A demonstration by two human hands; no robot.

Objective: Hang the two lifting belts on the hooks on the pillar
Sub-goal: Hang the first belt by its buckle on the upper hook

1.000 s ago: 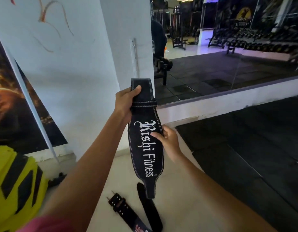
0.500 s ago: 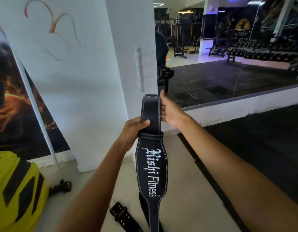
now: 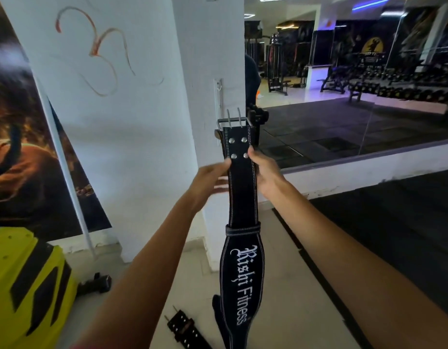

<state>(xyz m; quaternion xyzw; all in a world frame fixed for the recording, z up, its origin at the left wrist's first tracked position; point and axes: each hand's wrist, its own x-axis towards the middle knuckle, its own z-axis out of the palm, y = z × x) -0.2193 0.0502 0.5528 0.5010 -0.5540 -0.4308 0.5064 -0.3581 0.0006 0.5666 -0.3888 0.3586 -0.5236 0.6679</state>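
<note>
A black lifting belt (image 3: 243,197) with white "Rishi Fitness" lettering hangs upright in front of the white pillar (image 3: 208,59). Its metal buckle (image 3: 234,120) with two prongs is at the top, just below the white hook strip (image 3: 218,96) on the pillar's edge. My right hand (image 3: 264,170) grips the strap's right edge below the rivets. My left hand (image 3: 213,177) is at the strap's left edge, fingers spread and blurred, thumb touching it. A second black belt (image 3: 185,329) with a studded end lies on the floor below.
A yellow and black machine (image 3: 26,285) stands at the lower left. A dark poster (image 3: 21,137) covers the left wall. A large mirror (image 3: 356,84) on a low white ledge fills the right. A small dark object (image 3: 97,285) lies by the pillar's base.
The belt has risen, so its buckle end now shows at the top near the hook strip. Both hands slid to the narrow strap below the rivets; my left hand loosened its grip.
</note>
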